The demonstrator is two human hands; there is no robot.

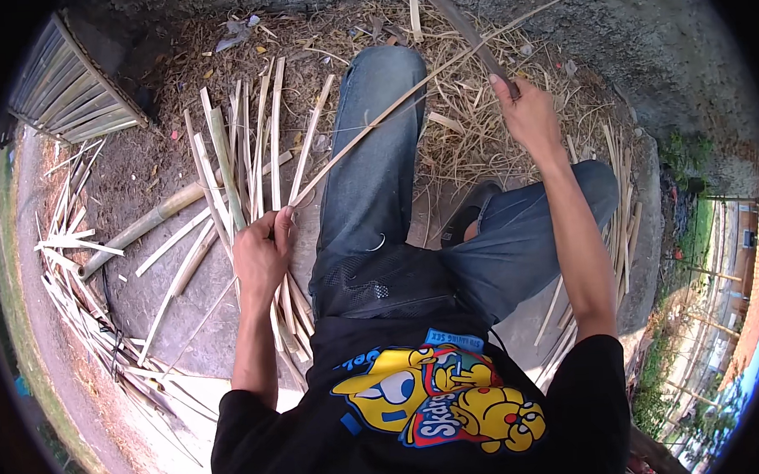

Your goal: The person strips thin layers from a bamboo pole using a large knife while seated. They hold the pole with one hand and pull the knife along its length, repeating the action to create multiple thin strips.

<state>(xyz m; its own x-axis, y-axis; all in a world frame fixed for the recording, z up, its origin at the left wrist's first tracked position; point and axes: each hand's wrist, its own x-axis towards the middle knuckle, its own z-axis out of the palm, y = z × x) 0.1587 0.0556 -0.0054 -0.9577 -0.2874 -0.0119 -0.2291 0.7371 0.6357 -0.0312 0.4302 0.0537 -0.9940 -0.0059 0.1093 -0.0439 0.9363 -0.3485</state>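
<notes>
My left hand (260,252) is closed, pinching one end of a long thin bamboo strip (340,157) between thumb and fingers. The strip slants up to the right over my denim-covered knee and past my right hand. Wrapped round the lower end of a long, dark, slightly curved tool (463,28) are the fingers of my right hand (528,120). Whether this tool is a knife or a plain stick, I cannot tell. The strip crosses it a little above my right hand; whether they touch is unclear. A thin curled shaving hangs by the strip over my knee.
Split bamboo slats (277,131) lie beside my left leg, near a thick bamboo pole (154,220). More slats (620,218) lie at the right. Shavings (468,140) cover the ground ahead, against a rough grey wall (642,48). A slatted bamboo panel (76,85) stands far left.
</notes>
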